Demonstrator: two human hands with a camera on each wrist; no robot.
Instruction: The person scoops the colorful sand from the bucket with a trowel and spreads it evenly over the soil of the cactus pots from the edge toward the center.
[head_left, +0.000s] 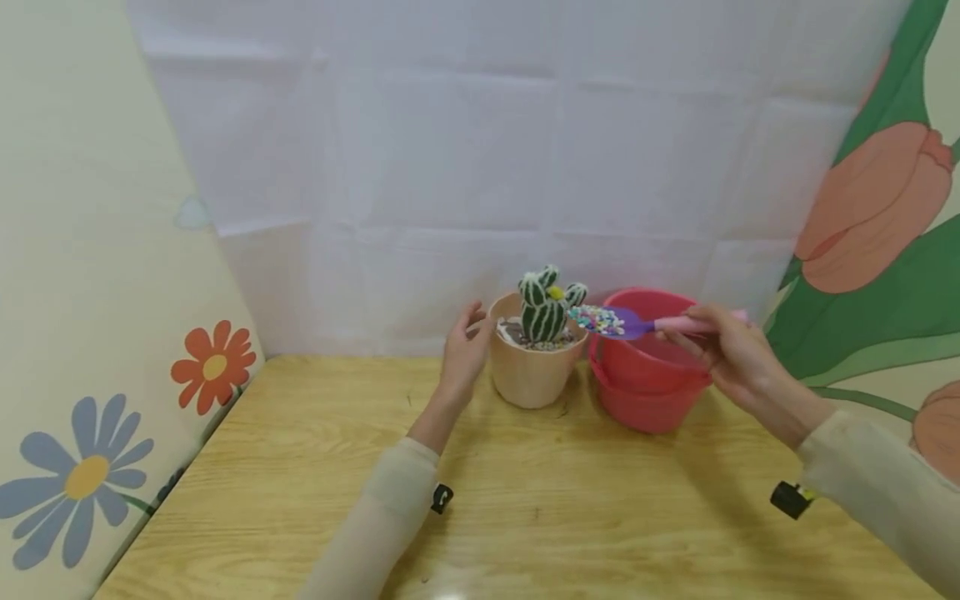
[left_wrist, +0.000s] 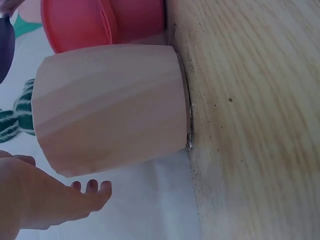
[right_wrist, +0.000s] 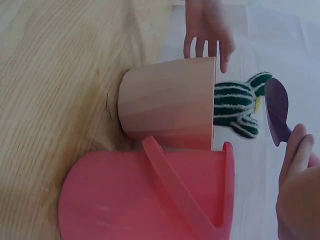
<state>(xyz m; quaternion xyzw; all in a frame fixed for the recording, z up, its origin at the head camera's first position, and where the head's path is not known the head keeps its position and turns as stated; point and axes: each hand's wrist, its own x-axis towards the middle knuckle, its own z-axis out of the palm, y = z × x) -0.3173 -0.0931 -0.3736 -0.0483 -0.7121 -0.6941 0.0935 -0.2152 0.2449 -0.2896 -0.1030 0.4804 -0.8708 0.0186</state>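
My right hand grips the pink handle of a small toy shovel. Its purple blade bears a heap of multicoloured pebbles and is held level beside the cactus, above the gap between pot and bucket. A knitted-looking green and white cactus with a yellow flower stands in a beige flowerpot. Some pebbles lie on the pot's surface near the cactus's base. At the pot's left side is my left hand, its fingers extended close to the rim; whether they touch it I cannot tell.
A red bucket with its handle lowered stands right of the pot, under my right hand. Both containers rest on a wood-grain table near its back edge. Behind hangs a creased white cloth, with flower-printed panels at either side.
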